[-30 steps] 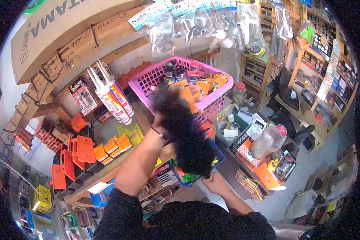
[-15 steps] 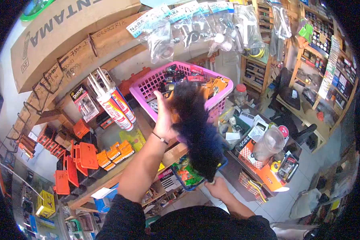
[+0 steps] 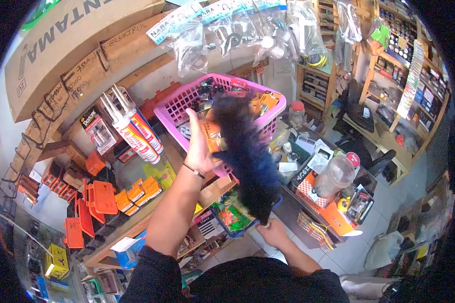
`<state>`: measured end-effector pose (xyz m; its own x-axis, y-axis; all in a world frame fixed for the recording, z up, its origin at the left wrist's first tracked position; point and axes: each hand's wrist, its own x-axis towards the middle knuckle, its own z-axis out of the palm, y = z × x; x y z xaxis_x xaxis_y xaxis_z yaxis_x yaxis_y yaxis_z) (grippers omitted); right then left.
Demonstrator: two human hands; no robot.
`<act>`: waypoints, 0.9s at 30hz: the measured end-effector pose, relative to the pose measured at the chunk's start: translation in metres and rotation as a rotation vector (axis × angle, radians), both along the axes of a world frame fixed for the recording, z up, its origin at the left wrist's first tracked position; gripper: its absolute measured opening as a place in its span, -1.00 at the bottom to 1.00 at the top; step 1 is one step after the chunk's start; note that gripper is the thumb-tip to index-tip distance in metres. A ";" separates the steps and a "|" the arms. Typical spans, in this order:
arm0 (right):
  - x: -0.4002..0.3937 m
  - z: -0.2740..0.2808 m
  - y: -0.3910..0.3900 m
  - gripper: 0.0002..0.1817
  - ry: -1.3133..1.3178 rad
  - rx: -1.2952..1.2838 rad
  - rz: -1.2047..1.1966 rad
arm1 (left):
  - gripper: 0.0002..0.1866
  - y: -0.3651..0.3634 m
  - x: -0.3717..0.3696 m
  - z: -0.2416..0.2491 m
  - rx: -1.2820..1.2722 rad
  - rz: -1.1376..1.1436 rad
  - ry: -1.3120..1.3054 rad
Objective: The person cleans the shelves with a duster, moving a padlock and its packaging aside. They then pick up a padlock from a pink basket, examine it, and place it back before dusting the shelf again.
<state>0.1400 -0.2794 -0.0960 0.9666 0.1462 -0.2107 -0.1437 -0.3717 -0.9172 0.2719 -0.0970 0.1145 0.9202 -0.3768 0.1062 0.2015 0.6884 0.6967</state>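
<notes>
My right hand (image 3: 271, 233) is closed around the handle end of a fluffy dark feather duster (image 3: 255, 166), blurred by motion. Its bristles reach up across the front of a pink plastic basket (image 3: 171, 112). My left hand (image 3: 199, 149) is raised at the basket's near side, thumb pointing up. Against its palm is an orange package (image 3: 212, 130) with a metallic-looking part, partly covered by the duster. Small packaged goods fill the basket, including an orange pack (image 3: 268, 102) at its right.
Left of the basket stand silicone tubes (image 3: 139, 136), small orange boxes (image 3: 138, 194) and orange cases (image 3: 105, 197). Bagged parts (image 3: 232, 38) hang above. To the right are a clear plastic jar (image 3: 335, 175) and an orange box (image 3: 341, 219). A blue-rimmed basket (image 3: 235, 219) sits below the duster.
The surroundings have shifted slightly left in view. The duster has moved a little relative to the left hand, and more of the orange package now shows beside the palm.
</notes>
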 end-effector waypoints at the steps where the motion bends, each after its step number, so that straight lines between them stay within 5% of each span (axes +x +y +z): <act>1: -0.003 0.009 0.002 -0.71 -0.090 -0.013 0.059 | -0.02 0.002 0.003 -0.004 -0.020 -0.062 -0.082; 4: 0.000 0.008 0.000 -0.70 -0.271 -0.093 0.108 | -0.03 -0.001 -0.008 0.004 0.101 0.053 -0.137; 7: 0.000 0.008 0.003 -0.68 0.013 0.124 -0.015 | 0.00 -0.006 -0.007 0.010 -0.044 0.001 -0.015; 10: -0.001 0.009 0.001 -0.63 -0.130 -0.116 0.126 | -0.01 0.004 -0.003 -0.001 0.003 -0.024 -0.176; 12: 0.002 0.009 -0.005 -0.63 -0.062 -0.060 0.093 | -0.01 0.001 0.002 0.001 -0.203 -0.221 -0.194; 14: -0.001 0.016 -0.002 -0.66 -0.054 -0.022 0.049 | 0.00 -0.003 -0.006 0.010 -0.046 0.003 -0.018; 20: 0.004 0.015 -0.007 -0.71 -0.100 -0.117 0.090 | 0.01 0.006 0.007 -0.007 -0.166 -0.169 -0.150; 24: 0.002 -0.003 -0.001 -0.71 -0.158 -0.067 0.003 | -0.05 -0.001 -0.006 0.008 0.028 0.041 -0.047; 26: 0.004 -0.005 -0.004 -0.71 -0.183 -0.089 0.053 | -0.01 0.013 0.016 -0.016 -0.183 -0.270 -0.202; 27: 0.006 -0.001 -0.005 -0.71 -0.209 -0.113 0.110 | -0.04 0.010 0.003 -0.007 -0.047 -0.092 -0.191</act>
<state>0.1456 -0.2841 -0.0973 0.9704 0.2396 -0.0290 0.0914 -0.4760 -0.8747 0.2748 -0.0871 0.1079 0.8438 -0.4487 0.2944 0.1325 0.7058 0.6959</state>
